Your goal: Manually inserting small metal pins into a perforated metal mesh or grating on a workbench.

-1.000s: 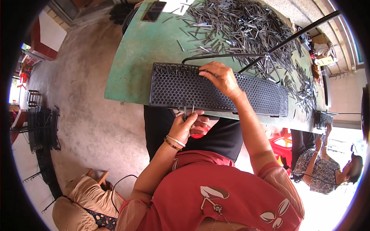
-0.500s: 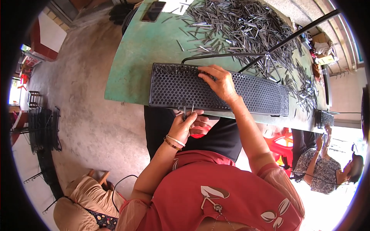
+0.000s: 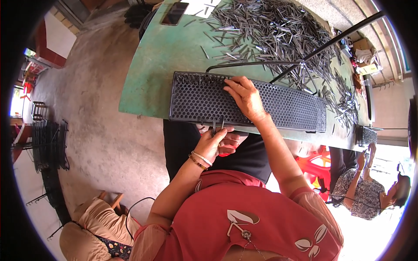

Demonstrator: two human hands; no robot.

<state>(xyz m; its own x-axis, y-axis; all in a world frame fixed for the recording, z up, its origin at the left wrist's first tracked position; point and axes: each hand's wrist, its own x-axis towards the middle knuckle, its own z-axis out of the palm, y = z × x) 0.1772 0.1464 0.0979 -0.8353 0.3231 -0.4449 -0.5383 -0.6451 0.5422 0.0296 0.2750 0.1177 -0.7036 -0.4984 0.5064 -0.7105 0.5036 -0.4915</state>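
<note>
Black perforated tray (image 3: 204,102) under flat right hand (image 3: 244,96), left hand (image 3: 214,143) pinching metal pins (image 3: 217,126)

A worn green table (image 3: 148,65) stands on a grey concrete floor (image 3: 87,130) in daylight, red plastic stool (image 3: 315,167) beside it

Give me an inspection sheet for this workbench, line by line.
Surface: worn green metal table, paint scuffed.
Job's things: long black perforated tray lying along the near edge, thin metal pins standing in its far left corner.
Clutter: big loose heap of grey metal pins across the far side; dark flat phone at the far corner.
Hands: right hand flat on the tray; left hand below the table edge, pinching a few pins.
Cables: thin black cord by the floor bundle.
Surroundings: concrete floor, black wire racks at left, seated person at right.
</note>
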